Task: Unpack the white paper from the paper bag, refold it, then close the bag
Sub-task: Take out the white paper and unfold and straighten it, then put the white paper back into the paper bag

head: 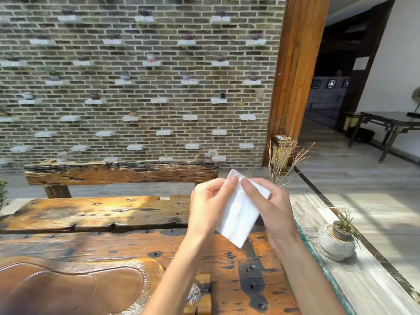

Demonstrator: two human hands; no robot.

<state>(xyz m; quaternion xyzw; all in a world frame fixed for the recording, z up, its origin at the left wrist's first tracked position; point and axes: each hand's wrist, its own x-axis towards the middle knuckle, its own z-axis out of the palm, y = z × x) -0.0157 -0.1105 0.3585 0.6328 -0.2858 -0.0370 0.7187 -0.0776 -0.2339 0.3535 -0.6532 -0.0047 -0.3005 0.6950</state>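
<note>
I hold the folded white paper [238, 214] above the wooden table [113, 244], near its right edge. My left hand [210, 204] and right hand [273, 209] pinch its upper corner; tabletop open leftward.

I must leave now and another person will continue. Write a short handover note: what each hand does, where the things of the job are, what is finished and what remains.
Left hand: holds the white paper by its left edge, fingers pinching near the top.
Right hand: holds the same paper from the right, fingers near the top corner.
White paper: out of the bag, held in the air above the wooden table, folded into a narrow shape, not touching the table.
Paper bag: not visible in this view.
Done: the paper is unpacked; the refolding looks in progress.
Left: finish the fold, then find the bag and close it.
</note>
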